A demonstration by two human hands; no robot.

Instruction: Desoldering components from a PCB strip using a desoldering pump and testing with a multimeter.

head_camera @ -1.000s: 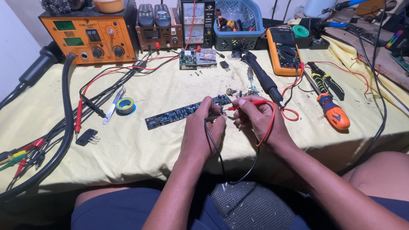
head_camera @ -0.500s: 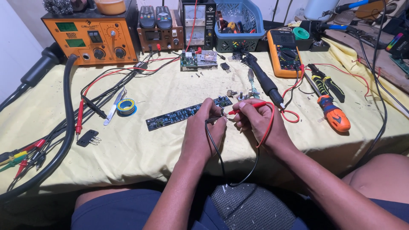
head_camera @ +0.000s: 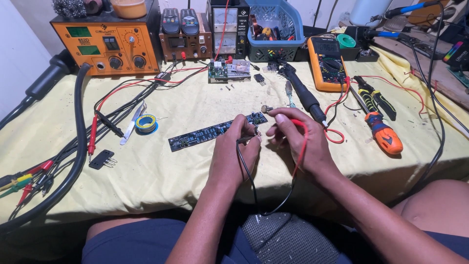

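Both my hands grip probes: left hand [head_camera: 233,146] black, right hand [head_camera: 298,142] red, at the right end of the circuit strip [head_camera: 215,131], which runs leftward.

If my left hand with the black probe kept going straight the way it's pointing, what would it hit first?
The left hand points up and slightly right, its black probe aimed at the right end of the long dark circuit board strip on the yellow cloth. It would probably meet that board end first; contact may already exist, depth is unclear.

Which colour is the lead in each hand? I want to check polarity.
Left hand holds the black lead; right hand the red lead. Head view.
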